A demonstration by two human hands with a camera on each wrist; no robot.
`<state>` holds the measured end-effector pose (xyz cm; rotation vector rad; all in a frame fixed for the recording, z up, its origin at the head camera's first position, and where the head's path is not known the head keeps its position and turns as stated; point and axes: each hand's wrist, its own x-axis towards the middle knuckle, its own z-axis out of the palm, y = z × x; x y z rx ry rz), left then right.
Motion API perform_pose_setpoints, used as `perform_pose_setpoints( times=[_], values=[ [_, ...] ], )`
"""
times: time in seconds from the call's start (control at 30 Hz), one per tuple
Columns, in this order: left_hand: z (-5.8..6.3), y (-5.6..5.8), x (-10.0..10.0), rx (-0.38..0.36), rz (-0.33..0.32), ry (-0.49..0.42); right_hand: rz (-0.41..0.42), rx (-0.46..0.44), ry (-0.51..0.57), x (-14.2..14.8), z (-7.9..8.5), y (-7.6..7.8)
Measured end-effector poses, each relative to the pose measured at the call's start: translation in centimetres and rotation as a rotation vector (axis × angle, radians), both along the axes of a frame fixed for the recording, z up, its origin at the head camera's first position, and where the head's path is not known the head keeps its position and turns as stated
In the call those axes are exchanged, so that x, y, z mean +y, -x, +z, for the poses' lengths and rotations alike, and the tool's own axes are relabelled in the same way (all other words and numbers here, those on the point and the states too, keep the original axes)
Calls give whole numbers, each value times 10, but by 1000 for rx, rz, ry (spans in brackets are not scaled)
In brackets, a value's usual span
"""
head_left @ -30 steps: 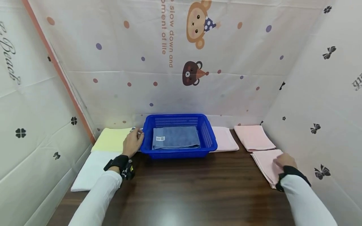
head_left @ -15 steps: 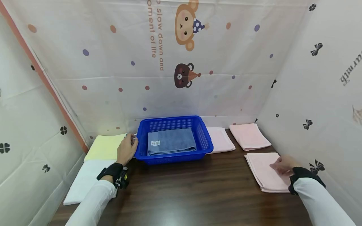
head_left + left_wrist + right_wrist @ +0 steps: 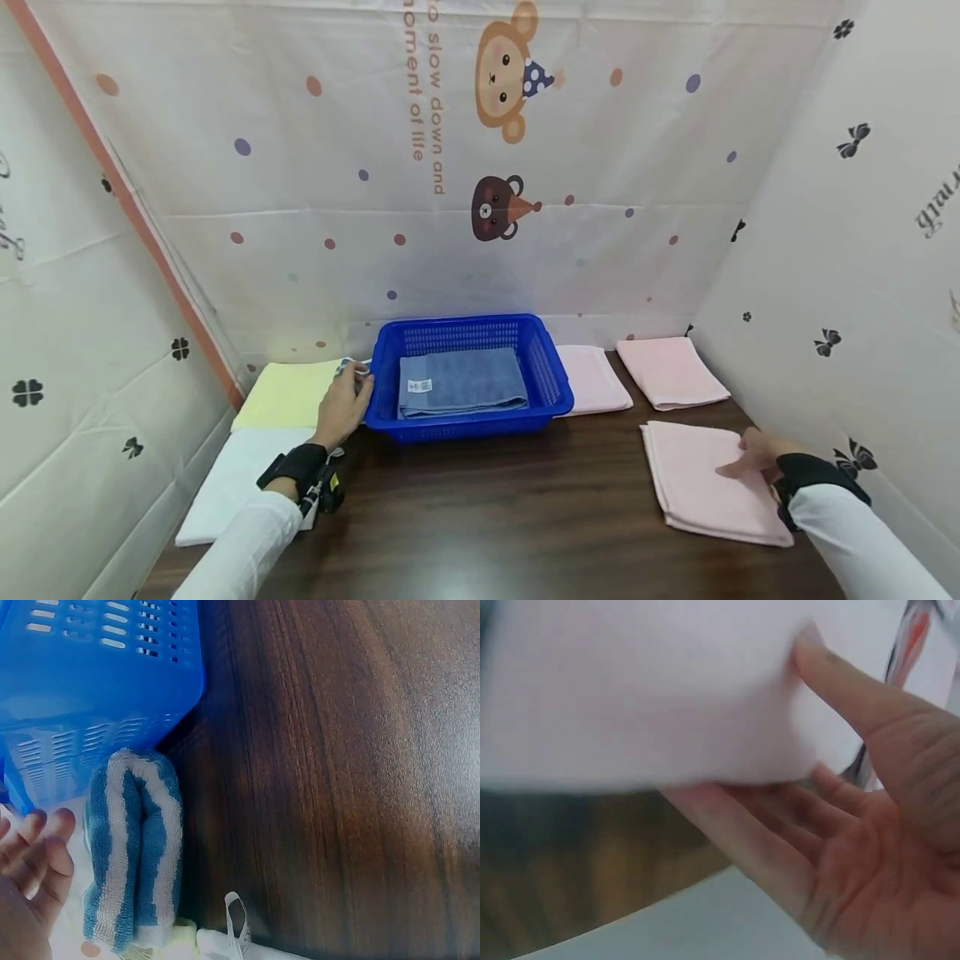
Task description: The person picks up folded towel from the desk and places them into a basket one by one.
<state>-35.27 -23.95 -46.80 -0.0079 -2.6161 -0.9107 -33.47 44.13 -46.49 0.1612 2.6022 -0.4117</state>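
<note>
My right hand point(image 3: 759, 454) holds a folded pink towel point(image 3: 693, 479) by its right edge. In the right wrist view the thumb point(image 3: 847, 686) lies on top of the cloth and the other fingers are under it. My left hand point(image 3: 343, 408) is by the left end of a blue plastic basket point(image 3: 472, 429), its fingers loosely bent. Its fingertips point(image 3: 60, 825) are close to the basket's rim in the left wrist view; contact is unclear. Beside that hand lies a folded blue-and-white striped towel point(image 3: 112, 862). A folded blue towel point(image 3: 465, 383) with a white label lies inside the basket.
A yellow towel point(image 3: 288, 392) and a white towel point(image 3: 232, 475) lie at the left. Right of the basket are a pale pink towel point(image 3: 592, 379) and another pink towel point(image 3: 667, 371). Printed cloth walls point(image 3: 420, 267) border the brown table point(image 3: 487, 517) at the back and both sides.
The right hand has taken hold of the pink towel's right edge. That towel has shifted towards me and turned slightly, away from the pink one behind. The left hand stays by the basket.
</note>
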Motion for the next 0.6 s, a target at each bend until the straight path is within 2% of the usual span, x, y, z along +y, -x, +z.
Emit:
perform_pose_setpoints(
  times=[0.1,0.2,0.37,0.43,0.5,0.6],
  values=[
    [-1,-8,-1,-20,-10,-83,-6,-98,-7,-26,6,-2],
    [4,-16,-6,-79,-28,-222,27,-140,-68,-53,10,-2],
    [1,-30,-7,-203,27,-441,104,-233,-110,-94,12,-5],
    [-5,-34,-4,-232,60,-483,104,-257,-66,-110,10,-4],
    [-11,-40,2,-265,83,-499,89,-245,-19,-127,7,-4],
    [-22,-62,17,-322,71,-458,123,-196,-18,-157,-1,-9]
  ],
)
